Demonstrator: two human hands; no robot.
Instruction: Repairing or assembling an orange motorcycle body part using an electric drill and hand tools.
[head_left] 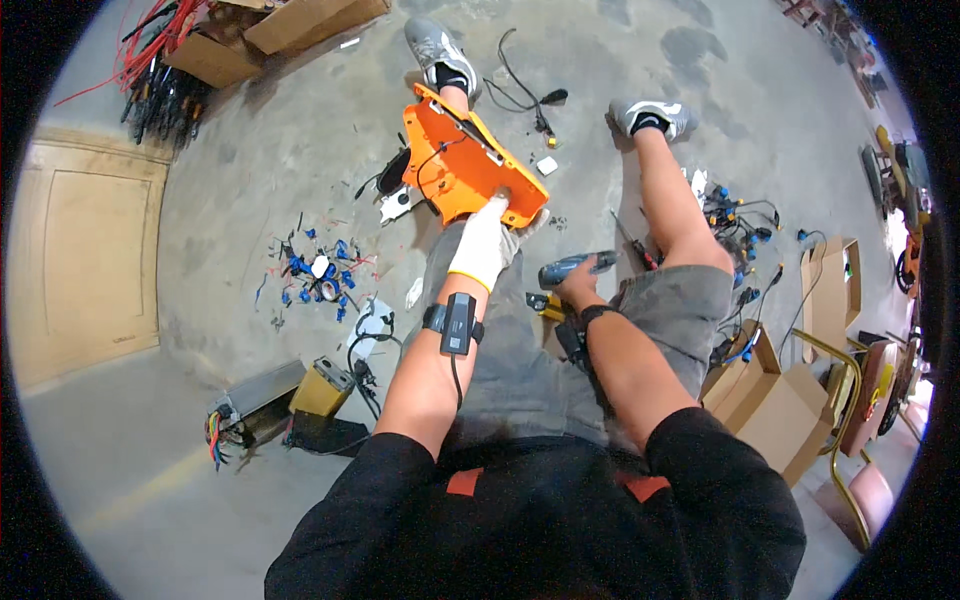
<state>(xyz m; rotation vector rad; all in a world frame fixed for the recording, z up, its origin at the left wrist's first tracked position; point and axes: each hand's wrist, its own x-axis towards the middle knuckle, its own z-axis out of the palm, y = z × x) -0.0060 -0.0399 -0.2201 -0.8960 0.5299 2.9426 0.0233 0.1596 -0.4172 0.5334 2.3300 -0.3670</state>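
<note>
My left hand [488, 238], in a white glove with a yellow cuff, grips the lower right edge of an orange plastic shell [470, 165]. The hollow side of the shell faces me, and a thin black cable [428, 178] runs inside it. Bare, my right hand [577, 284] is wrapped round the handle of a dark blue cordless drill [570, 268]. The drill is held over my lap, apart from the shell. A yellow and black piece [545, 304] shows just below the drill; whether it belongs to it I cannot tell.
Blue connectors and wire scraps [318, 272] lie on the floor at left. Near my right leg are a screwdriver [640, 250] and tangled cables [745, 235]. A yellowish box [322, 387] stands lower left, cardboard boxes [775, 410] lower right, and a metal-framed chair [850, 440] beyond.
</note>
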